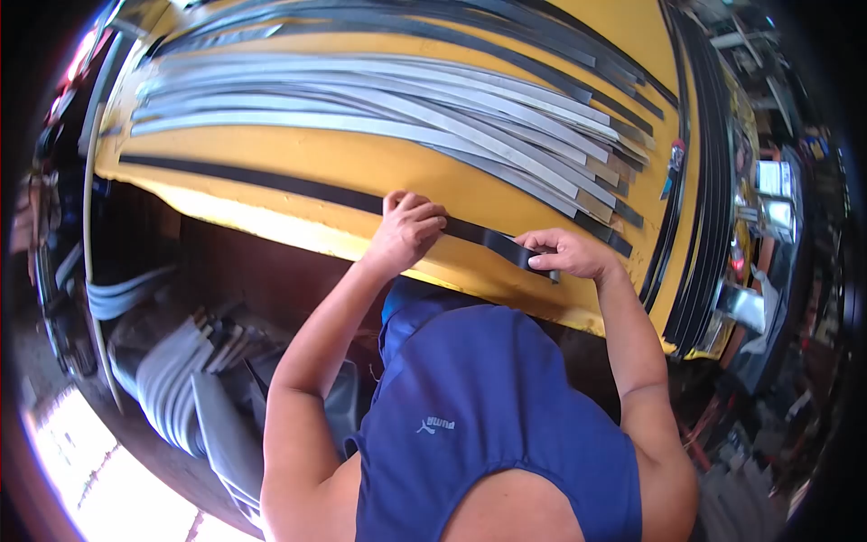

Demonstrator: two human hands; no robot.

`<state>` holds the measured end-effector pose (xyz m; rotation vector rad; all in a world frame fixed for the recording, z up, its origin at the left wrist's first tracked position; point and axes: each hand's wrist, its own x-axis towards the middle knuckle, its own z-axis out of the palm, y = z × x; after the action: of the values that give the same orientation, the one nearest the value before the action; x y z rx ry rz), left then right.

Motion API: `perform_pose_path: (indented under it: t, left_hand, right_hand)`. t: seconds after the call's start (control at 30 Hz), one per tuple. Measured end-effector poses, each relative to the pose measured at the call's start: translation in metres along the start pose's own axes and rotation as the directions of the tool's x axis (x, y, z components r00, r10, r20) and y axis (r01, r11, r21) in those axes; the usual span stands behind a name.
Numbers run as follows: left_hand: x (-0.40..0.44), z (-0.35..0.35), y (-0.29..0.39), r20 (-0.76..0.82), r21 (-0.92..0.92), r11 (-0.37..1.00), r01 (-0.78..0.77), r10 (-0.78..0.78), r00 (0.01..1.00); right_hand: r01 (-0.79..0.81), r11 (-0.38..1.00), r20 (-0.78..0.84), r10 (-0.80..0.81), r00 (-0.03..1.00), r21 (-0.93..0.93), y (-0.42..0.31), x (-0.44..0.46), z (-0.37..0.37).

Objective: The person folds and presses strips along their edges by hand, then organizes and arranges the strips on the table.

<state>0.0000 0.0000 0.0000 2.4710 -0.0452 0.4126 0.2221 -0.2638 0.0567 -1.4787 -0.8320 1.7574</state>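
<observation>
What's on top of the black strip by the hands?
The left hand lies over the black strip, hiding the stretch beneath. The right hand grips near its curled end; whatever those fingers cover can't be seen.

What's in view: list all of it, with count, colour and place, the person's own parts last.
Table: one, yellow, across the upper middle.
Long strip: one, black, along the table's near edge, curled at the right.
Grey strips: many, overlapping, grey, mid-table.
Far strips: several, black, beyond the grey ones.
Side strips: several, black, table's right end.
Small object: one, partly red, near the side strips.
Pole: one, pale, left of the table.
Bent strips: several, grey, lower left.
Clutter: uncountable, mixed colours, far right.
Sleeveless top: one, blue, bottom centre.
Left hand: one, bare, on the long strip.
Right hand: one, bare, gripping the curled part.
</observation>
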Motion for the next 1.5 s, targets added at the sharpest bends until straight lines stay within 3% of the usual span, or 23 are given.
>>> perform_pose_path:
  t: [0.1, 0.2, 0.37, 0.47, 0.57, 0.6, 0.67, 0.77, 0.83, 1.03, 1.1, 1.17, 1.3, 1.5]
  left_hand:
    - [-0.004, 0.001, 0.031, -0.128, 0.166, 0.968, 0.187, -0.167, 0.978]
    - [-0.010, 0.036, 0.071, -0.303, 0.238, 0.864, 0.444, -0.368, 0.879]
    - [-0.016, 0.090, 0.107, -0.510, 0.175, 0.691, 0.701, -0.546, 0.665]
    - [-0.018, 0.095, 0.111, -0.526, 0.173, 0.671, 0.721, -0.555, 0.644]
    - [-0.018, 0.094, 0.112, -0.517, 0.194, 0.661, 0.724, -0.559, 0.649]
    - [-0.017, 0.092, 0.112, -0.520, 0.191, 0.670, 0.717, -0.551, 0.653]
    - [-0.017, 0.090, 0.115, -0.505, 0.222, 0.659, 0.719, -0.553, 0.663]
    - [-0.015, 0.092, 0.115, -0.498, 0.247, 0.640, 0.728, -0.560, 0.662]
    - [-0.014, 0.093, 0.115, -0.495, 0.250, 0.633, 0.733, -0.567, 0.658]
    - [-0.011, 0.095, 0.120, -0.449, 0.288, 0.597, 0.748, -0.606, 0.657]
    - [-0.010, 0.093, 0.122, -0.420, 0.307, 0.582, 0.753, -0.627, 0.656]
    - [-0.010, 0.092, 0.123, -0.400, 0.308, 0.582, 0.752, -0.638, 0.658]
    - [-0.009, 0.093, 0.122, -0.394, 0.322, 0.571, 0.755, -0.644, 0.655]
    - [-0.007, 0.095, 0.125, -0.414, 0.341, 0.551, 0.762, -0.640, 0.648]
  right_hand:
    - [-0.058, 0.994, 0.042, 0.054, 0.998, 0.092, 0.021, 0.010, -0.015]
    - [-0.147, 0.989, 0.110, 0.144, 0.983, 0.017, -0.004, 0.003, -0.016]
    - [-0.094, 0.994, 0.095, 0.099, 0.991, -0.061, -0.009, 0.036, -0.011]
    - [-0.015, 0.985, 0.011, 0.017, 1.000, -0.169, 0.003, 0.060, -0.005]
    - [0.026, 0.988, 0.077, -0.015, 0.997, -0.150, -0.004, 0.061, -0.004]
    - [0.047, 0.992, 0.111, -0.034, 0.993, -0.116, -0.003, 0.062, -0.005]
    - [0.026, 0.988, 0.172, -0.052, 0.984, 0.150, -0.002, 0.058, -0.010]
    - [-0.008, 0.984, 0.217, -0.032, 0.976, 0.179, -0.002, 0.060, -0.015]
    - [-0.079, 0.997, 0.188, 0.076, 0.979, 0.011, -0.002, 0.056, -0.018]
    - [-0.006, 0.982, 0.078, 0.021, 0.997, -0.191, -0.004, -0.005, -0.021]
    - [-0.046, 0.944, 0.102, 0.084, 0.991, -0.326, -0.009, -0.016, -0.025]
    - [0.123, 0.893, 0.089, -0.094, 0.992, -0.433, 0.005, -0.017, -0.026]
    - [0.294, 0.855, 0.078, -0.289, 0.954, -0.428, 0.025, -0.011, -0.028]
    - [0.235, 0.861, 0.102, -0.212, 0.972, -0.452, 0.020, -0.011, -0.029]
